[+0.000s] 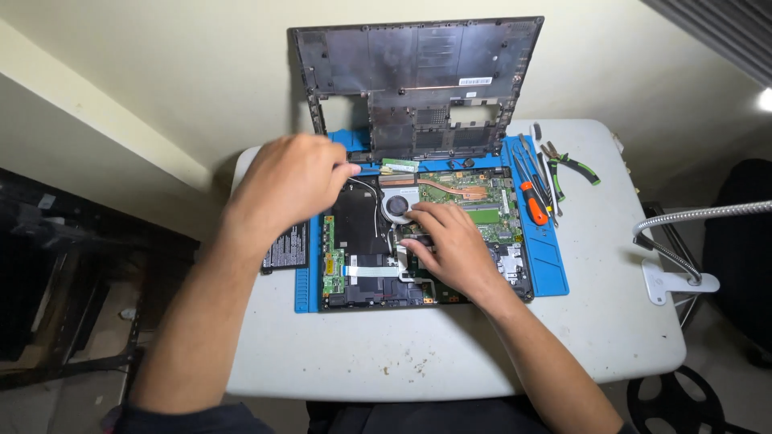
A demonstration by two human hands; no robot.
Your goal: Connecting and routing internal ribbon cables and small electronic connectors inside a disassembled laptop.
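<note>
Now two hands on one opened laptop (418, 241): left (289, 183) pinching a cable (363, 183), right (446, 241) flat, empty.

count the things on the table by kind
opened laptop: 1
back cover: 1
blue mat: 1
battery: 1
pliers: 1
orange screwdriver: 1
lamp base: 1
total: 7
The slim tools beside the screwdriver are too bunched to count.
</note>
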